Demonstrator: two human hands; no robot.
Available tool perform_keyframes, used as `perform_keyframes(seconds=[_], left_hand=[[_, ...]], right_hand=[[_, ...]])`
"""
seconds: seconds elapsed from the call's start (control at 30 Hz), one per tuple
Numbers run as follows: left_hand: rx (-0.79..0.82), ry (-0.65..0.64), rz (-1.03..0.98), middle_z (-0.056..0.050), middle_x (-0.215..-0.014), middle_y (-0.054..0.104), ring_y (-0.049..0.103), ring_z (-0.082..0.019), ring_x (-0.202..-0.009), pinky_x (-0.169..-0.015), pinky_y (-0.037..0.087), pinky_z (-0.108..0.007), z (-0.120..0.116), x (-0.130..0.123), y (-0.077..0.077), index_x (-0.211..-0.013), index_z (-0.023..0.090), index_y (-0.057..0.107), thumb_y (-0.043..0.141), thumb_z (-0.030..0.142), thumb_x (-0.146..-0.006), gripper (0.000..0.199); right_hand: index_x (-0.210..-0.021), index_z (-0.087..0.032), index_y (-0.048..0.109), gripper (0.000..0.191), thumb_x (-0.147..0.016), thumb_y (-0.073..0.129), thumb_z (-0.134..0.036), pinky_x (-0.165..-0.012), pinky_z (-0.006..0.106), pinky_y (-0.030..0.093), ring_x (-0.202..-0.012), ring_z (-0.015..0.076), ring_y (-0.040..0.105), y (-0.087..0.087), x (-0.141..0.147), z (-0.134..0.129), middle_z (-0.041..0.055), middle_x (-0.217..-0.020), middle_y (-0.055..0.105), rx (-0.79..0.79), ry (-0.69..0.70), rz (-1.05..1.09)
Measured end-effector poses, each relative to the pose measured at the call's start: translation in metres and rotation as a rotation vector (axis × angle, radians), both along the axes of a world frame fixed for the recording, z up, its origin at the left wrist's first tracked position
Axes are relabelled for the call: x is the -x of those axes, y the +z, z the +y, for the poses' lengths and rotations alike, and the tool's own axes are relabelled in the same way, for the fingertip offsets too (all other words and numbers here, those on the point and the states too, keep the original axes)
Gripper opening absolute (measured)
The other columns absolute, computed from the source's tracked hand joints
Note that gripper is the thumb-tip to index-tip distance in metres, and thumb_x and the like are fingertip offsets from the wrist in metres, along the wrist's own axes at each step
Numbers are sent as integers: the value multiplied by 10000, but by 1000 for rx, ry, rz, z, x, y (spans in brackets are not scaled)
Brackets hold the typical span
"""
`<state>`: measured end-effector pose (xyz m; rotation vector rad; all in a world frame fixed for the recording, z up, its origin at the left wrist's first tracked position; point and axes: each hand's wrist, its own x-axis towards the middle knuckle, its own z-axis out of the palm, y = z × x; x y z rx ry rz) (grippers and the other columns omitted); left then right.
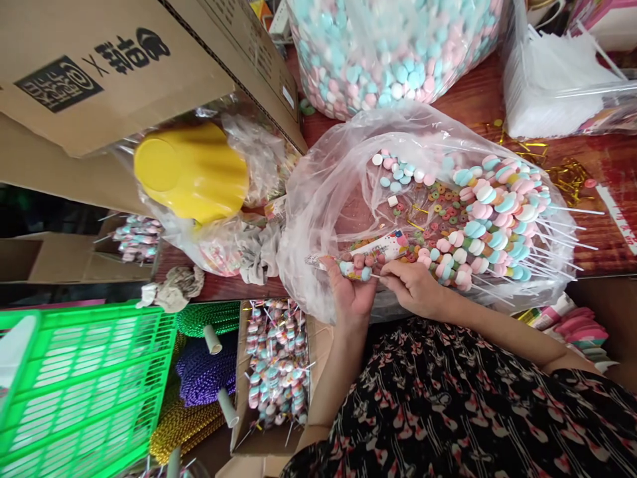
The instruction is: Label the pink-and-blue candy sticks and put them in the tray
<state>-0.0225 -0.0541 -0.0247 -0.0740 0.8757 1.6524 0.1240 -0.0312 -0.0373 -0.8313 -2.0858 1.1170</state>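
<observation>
Table (472,89) of red-brown wood bears a clear plastic sheet (323,179). Cardboard box (129,113) stands beyond this sheet, toward its left, and a big bag of pastel candies (398,66) is directly behind it. On the sheet's right part lies a heap of candy skewers (502,212). A yellow tub (192,169) is left of the sheet. At the sheet's near part, the left hand (351,292) grasps one candy skewer (354,270), while the right hand (418,289) pinches its white stick (375,275). Printed wrapper (383,246) shows just beyond them, and small candy rings (448,209) are scattered on the sheet's middle.
</observation>
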Motion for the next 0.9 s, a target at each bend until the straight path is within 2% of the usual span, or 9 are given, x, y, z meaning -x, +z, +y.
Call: perform_keyframes(seconds=[0.07, 0.17, 0.27, 0.37, 0.5, 0.6, 0.7, 0.8, 0.9], left_hand=[[-21, -7, 17, 41, -602, 471, 560, -133, -657, -896, 545, -412, -1, -2, -1, -699, 202, 515, 520, 680, -877, 511], [-54, -43, 38, 39, -605, 477, 569, -138, -676, -884, 550, -380, -3, -9, -3, -729, 214, 538, 517, 672, -883, 484], [-79, -75, 16, 37, -599, 464, 574, -138, -683, -876, 549, -348, -5, -19, -5, -727, 218, 545, 504, 662, -896, 477], [-99, -102, -23, 38, -597, 466, 579, -134, -678, -894, 544, -350, -7, -24, -6, -702, 216, 540, 516, 642, -902, 471], [-36, -112, -12, 3, -772, 632, 659, -179, -839, -953, 529, -391, -8, -20, -4, -811, 223, 616, 631, 632, -840, 410], [1, -81, 41, -12, -898, 683, 682, -189, -921, -991, 511, -414, -8, -17, -3, -963, 215, 648, 729, 530, -809, 360], [-5, -97, 61, 25, -788, 648, 676, -142, -847, -1011, 494, -368, -10, -23, -6, -957, 204, 659, 739, 370, -838, 219], [-3, -127, 85, 21, -800, 654, 664, -118, -849, -1015, 475, -293, -13, -31, -8, -869, 177, 669, 739, 312, -841, 154], [-76, -183, 83, -30, -961, 700, 660, -160, -991, -1035, 465, -305, -17, -31, -6, -934, 167, 694, 767, 362, -816, 239]], right_hand=[[-844, -184, 607, 141, -938, 502, -169, -622, 222, 417, -630, 115, 552, 0, -3, 0, -5, -697, 624, 34, 22, -2], [-810, -179, 609, 170, -917, 487, -129, -602, 213, 397, -594, 106, 539, -4, -2, -1, -12, -656, 610, -44, 7, 2], [-819, -173, 613, 191, -921, 461, -118, -619, 221, 404, -614, 110, 549, -8, 4, -3, 5, -693, 636, -147, -26, 11], [-826, -176, 614, 205, -943, 450, -137, -638, 228, 420, -633, 111, 556, -8, 9, -5, 10, -732, 655, -178, -55, 48], [-877, -177, 620, 181, -963, 463, -154, -651, 220, 450, -660, 109, 592, -7, 8, -2, 9, -749, 670, -212, -104, 99], [-818, -169, 602, 220, -966, 443, -133, -645, 243, 444, -652, 126, 583, -7, 6, 1, 18, -696, 640, -416, -123, 49], [-727, -186, 559, 277, -963, 427, -128, -611, 265, 413, -593, 133, 532, -8, 10, 1, 6, -618, 583, -616, -153, -30], [-714, -196, 532, 299, -981, 408, -148, -595, 251, 404, -575, 122, 514, -9, 14, 0, -8, -608, 562, -603, -200, -24], [-702, -206, 511, 295, -984, 430, -173, -589, 240, 407, -573, 119, 513, -8, 13, 3, -18, -601, 545, -561, -244, 26]])
